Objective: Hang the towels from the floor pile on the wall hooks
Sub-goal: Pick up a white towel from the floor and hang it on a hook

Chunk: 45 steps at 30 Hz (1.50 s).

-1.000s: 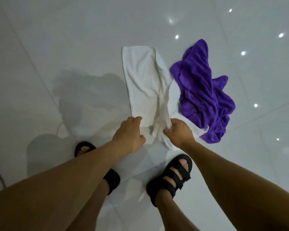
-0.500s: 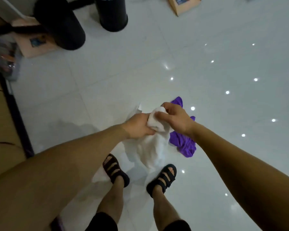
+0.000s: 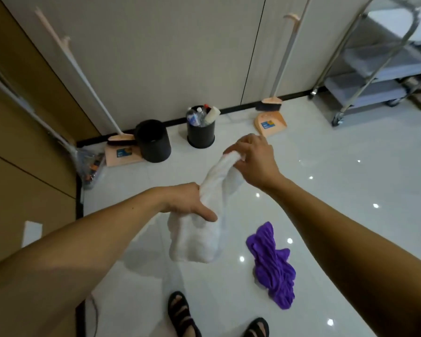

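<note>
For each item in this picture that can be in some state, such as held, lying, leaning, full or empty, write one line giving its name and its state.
white towel: lifted off the floor, held by both hands
left hand: closed on the towel
right hand: pinching its upper end
purple towel: crumpled on the floor
left bin: tilted
right bin: upright, holding bottles

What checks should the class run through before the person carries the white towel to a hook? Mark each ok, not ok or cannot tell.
1. Left hand grips the white terry towel mid-length: ok.
2. Right hand pinches the towel's upper end: ok.
3. Towel's lower end hangs off the glossy white tiled floor: ok.
4. Wall hooks located: cannot tell; none shows.
5. Crumpled purple towel remains on the floor: not ok, not yet hung.
6. Walking path: not ok; two black round bins stand ahead by the wall.
</note>
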Available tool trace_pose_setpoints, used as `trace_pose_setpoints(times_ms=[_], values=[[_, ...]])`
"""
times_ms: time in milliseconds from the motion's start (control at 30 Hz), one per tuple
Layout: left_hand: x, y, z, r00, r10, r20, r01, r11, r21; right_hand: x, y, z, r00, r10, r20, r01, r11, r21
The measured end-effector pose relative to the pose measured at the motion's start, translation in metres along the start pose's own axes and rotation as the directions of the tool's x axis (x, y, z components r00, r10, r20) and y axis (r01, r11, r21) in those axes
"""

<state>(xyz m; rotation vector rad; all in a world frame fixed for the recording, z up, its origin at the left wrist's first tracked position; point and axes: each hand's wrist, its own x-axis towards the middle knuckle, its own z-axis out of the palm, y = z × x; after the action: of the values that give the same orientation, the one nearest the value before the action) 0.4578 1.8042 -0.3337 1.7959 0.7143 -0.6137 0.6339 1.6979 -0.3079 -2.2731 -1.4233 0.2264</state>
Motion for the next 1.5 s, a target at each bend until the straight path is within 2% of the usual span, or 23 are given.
trace_pose_setpoints(times_ms=[67,133,200,267,333,467,533,567,667,800,900,933,1033,1100,1133,1200,1233,1300,1367,1400,1433,1467,1500], values=[[-0.017,0.007,-0.02,1.0,-0.001,-0.015,-0.001,0.992,-0.123,0.013,-0.031,-0.001,0.978,0.023,-0.209,-0.001,0.995,0.104],[-0.033,0.009,-0.043,0.998,0.01,-0.062,-0.033,0.929,-0.368,0.021,-0.053,0.004,0.957,0.154,-0.246,-0.098,0.969,0.229],[-0.048,0.009,-0.065,0.994,0.081,-0.075,-0.111,0.79,-0.603,0.023,-0.06,0.008,0.929,0.354,-0.112,-0.29,0.881,0.375],[-0.062,0.009,-0.086,0.983,0.16,-0.094,-0.179,0.684,-0.707,0.019,-0.059,0.012,0.864,0.497,0.074,-0.464,0.733,0.497],[-0.074,0.014,-0.104,0.972,0.182,-0.15,-0.231,0.597,-0.768,0.011,-0.06,0.018,0.79,0.56,0.249,-0.581,0.555,0.595],[-0.093,0.035,-0.128,0.923,0.239,-0.303,-0.381,0.446,-0.81,0.006,-0.059,0.024,0.711,0.536,0.455,-0.665,0.302,0.683],[-0.101,0.05,-0.135,0.894,0.285,-0.346,-0.438,0.395,-0.807,0.012,-0.059,0.023,0.728,0.424,0.539,-0.655,0.199,0.729],[-0.104,0.059,-0.138,0.881,0.302,-0.365,-0.461,0.375,-0.804,0.017,-0.061,0.022,0.754,0.363,0.548,-0.635,0.186,0.75],[-0.111,0.079,-0.15,0.831,0.352,-0.43,-0.537,0.31,-0.785,0.036,-0.069,0.015,0.835,0.195,0.514,-0.548,0.225,0.805],[-0.113,0.1,-0.166,0.793,0.4,-0.46,-0.585,0.288,-0.758,0.067,-0.074,-0.004,0.864,0.041,0.503,-0.499,0.215,0.84],[-0.107,0.107,-0.178,0.792,0.323,-0.518,-0.601,0.262,-0.755,0.085,-0.076,-0.019,0.849,-0.057,0.525,-0.475,0.352,0.806],[-0.104,0.108,-0.183,0.792,0.29,-0.537,-0.605,0.255,-0.755,0.093,-0.075,-0.023,0.859,-0.057,0.509,-0.455,0.369,0.81],[-0.103,0.104,-0.193,0.8,0.246,-0.547,-0.598,0.262,-0.757,0.117,-0.072,-0.043,0.88,0.104,0.464,-0.475,0.248,0.845],[-0.104,0.095,-0.198,0.841,0.201,-0.503,-0.54,0.391,-0.745,0.136,-0.066,-0.063,0.846,0.232,0.48,-0.523,0.182,0.833],[-0.104,0.088,-0.199,0.867,0.158,-0.473,-0.487,0.475,-0.733,0.146,-0.062,-0.073,0.841,0.247,0.481,-0.527,0.177,0.831],[-0.103,0.076,-0.201,0.901,0.045,-0.433,-0.364,0.622,-0.693,0.169,-0.056,-0.092,0.861,0.223,0.456,-0.498,0.195,0.845],[-0.102,0.072,-0.202,0.902,-0.016,-0.431,-0.312,0.664,-0.679,0.181,-0.055,-0.103,0.874,0.197,0.443,-0.478,0.2,0.855],[-0.103,0.07,-0.208,0.874,-0.091,-0.478,-0.301,0.67,-0.679,0.201,-0.053,-0.126,0.898,0.076,0.434,-0.44,0.131,0.888],[-0.105,0.069,-0.217,0.796,-0.096,-0.597,-0.439,0.587,-0.68,0.213,-0.045,-0.142,0.913,-0.095,0.397,-0.398,0.012,0.918],[-0.106,0.069,-0.22,0.754,-0.084,-0.651,-0.524,0.52,-0.674,0.214,-0.04,-0.143,0.909,-0.159,0.386,-0.384,0.046,0.922],[-0.107,0.067,-0.219,0.736,-0.064,-0.674,-0.583,0.446,-0.679,0.211,-0.035,-0.14,0.894,-0.19,0.407,-0.377,0.172,0.91],[-0.105,0.065,-0.216,0.753,-0.034,-0.657,-0.594,0.392,-0.702,0.206,-0.029,-0.133,0.868,-0.197,0.456,-0.378,0.334,0.863],[-0.102,0.061,-0.21,0.79,-0.004,-0.613,-0.565,0.383,-0.73,0.203,-0.024,-0.125,0.85,-0.174,0.498,-0.378,0.458,0.805]])
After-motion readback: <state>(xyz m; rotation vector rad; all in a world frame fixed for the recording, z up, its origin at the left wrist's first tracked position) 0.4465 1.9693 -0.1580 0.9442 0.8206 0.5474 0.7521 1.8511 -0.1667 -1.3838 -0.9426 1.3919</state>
